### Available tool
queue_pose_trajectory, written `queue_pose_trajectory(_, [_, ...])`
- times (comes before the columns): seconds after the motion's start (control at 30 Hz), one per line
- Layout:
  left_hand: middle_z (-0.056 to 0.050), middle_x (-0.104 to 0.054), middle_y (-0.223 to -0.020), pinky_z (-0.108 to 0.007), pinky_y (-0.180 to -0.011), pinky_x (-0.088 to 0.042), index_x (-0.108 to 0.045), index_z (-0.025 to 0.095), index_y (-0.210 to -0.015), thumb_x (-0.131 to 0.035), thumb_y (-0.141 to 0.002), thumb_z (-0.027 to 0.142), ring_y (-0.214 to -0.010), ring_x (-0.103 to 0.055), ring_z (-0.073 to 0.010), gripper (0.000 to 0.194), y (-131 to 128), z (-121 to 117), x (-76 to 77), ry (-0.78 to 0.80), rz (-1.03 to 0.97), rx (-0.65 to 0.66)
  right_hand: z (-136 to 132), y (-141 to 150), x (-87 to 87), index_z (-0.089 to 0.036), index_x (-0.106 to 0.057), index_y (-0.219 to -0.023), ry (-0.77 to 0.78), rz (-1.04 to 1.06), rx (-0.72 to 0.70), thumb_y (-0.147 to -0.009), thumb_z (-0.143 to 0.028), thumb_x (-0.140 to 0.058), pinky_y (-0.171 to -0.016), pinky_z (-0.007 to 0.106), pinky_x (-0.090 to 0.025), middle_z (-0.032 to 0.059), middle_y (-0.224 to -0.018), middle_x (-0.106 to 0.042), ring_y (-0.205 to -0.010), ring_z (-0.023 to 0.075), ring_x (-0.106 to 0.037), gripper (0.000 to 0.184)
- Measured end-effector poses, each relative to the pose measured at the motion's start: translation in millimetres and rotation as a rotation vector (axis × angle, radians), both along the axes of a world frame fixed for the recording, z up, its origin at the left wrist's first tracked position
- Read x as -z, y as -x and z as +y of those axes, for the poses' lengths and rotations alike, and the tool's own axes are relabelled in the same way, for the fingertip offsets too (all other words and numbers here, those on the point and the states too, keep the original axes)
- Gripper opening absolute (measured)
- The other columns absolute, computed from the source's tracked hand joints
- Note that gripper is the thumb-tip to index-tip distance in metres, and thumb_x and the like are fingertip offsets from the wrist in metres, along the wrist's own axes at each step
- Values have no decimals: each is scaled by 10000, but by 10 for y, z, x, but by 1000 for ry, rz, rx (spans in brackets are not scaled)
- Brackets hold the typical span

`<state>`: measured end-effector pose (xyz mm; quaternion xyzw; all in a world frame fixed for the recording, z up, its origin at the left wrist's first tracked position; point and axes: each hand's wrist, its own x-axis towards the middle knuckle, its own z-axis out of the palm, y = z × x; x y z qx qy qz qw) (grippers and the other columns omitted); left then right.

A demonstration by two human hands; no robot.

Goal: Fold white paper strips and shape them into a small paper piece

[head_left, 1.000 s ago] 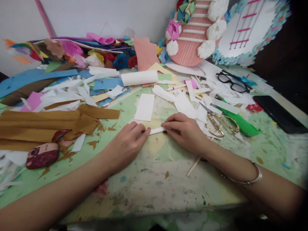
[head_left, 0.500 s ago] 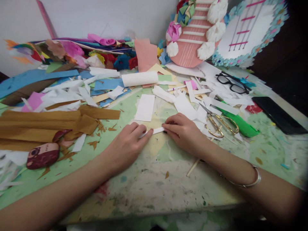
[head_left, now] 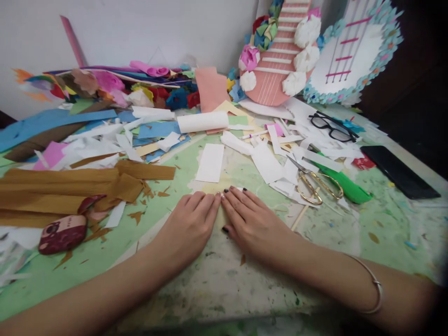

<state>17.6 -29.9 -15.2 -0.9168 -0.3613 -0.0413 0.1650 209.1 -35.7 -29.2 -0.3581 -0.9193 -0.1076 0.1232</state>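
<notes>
A thin white paper roll [head_left: 239,189] lies on the table under both hands, only slivers of it showing. My left hand [head_left: 196,219] rests on its left part, fingers bent and pressed together over it. Beside it, my right hand [head_left: 250,221] lies flat, palm down on the roll, with fingers stretched forward and thumb apart. The fingertips of the two hands almost meet. Just beyond them is a flat white paper rectangle [head_left: 210,163]. To the right lie gold-handled scissors [head_left: 313,179] with open blades, and a thin wooden stick [head_left: 299,217] partly behind my right forearm.
Brown crepe paper [head_left: 63,186] and a maroon patterned case [head_left: 63,234] lie left. A larger white paper roll [head_left: 203,122] is at the back. Right are a black phone [head_left: 399,171], eyeglasses [head_left: 332,127] and a green object [head_left: 346,183]. Decorated paper instruments [head_left: 271,84] lean behind.
My right hand has gone from pinching the roll's right end to lying flat over it, closer to my left hand. The left hand stays on the roll. The view has shifted slightly.
</notes>
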Motion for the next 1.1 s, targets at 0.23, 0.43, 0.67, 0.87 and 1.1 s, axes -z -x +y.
queue_pose_trajectory(0.23, [-268, -629, -1167, -447, -818, -522, -567, -72, -1191, -309, -839, 28, -1042, -618, -339, 448, 46, -133, 10, -131, -15, 33, -6, 2, -45, 31, -507, -1317, 22, 11, 72, -966, -330, -373, -1072, 471, -414, 226, -1349, -528, -1286, 326, -477, 520])
queue_pose_trajectory(0.43, [-295, -605, -1203, -461, -831, -539, -580, -88, -1180, -248, -878, 41, -1112, -608, -361, 467, 95, -197, 69, -158, -12, -38, -1, -10, -82, 0, -515, -1318, 71, 11, 88, -965, -354, -372, -1066, 514, -410, 206, -1349, -536, -1280, 333, -483, 520])
queue_pose_trajectory(0.67, [-334, -627, -1125, -467, -797, -570, -606, -120, -1120, -318, -935, 194, -1050, -637, -392, 465, 140, -201, 102, -202, 18, -35, 19, -40, -129, 27, -518, -1307, 76, 8, 89, -958, -324, -383, -1082, 448, -411, 216, -1327, -553, -1248, 300, -524, 513])
queue_pose_trajectory(0.87, [-301, -658, -1089, -456, -805, -580, -653, -81, -1060, -315, -929, 211, -1038, -650, -373, 465, 170, -211, 89, -201, 50, -46, 43, -90, -130, 26, -551, -1273, 29, 15, 123, -953, -326, -407, -1042, 445, -446, 215, -1282, -588, -1188, 298, -576, 497])
queue_pose_trajectory(1.1, [-328, -665, -1027, -454, -762, -584, -656, -126, -1028, -378, -926, 262, -973, -670, -383, 488, 140, -220, 33, -209, -24, -115, 88, -179, -210, -32, -591, -1242, 64, -12, 173, -938, -309, -461, -1016, 510, -438, 168, -1236, -637, -1186, 321, -567, 431])
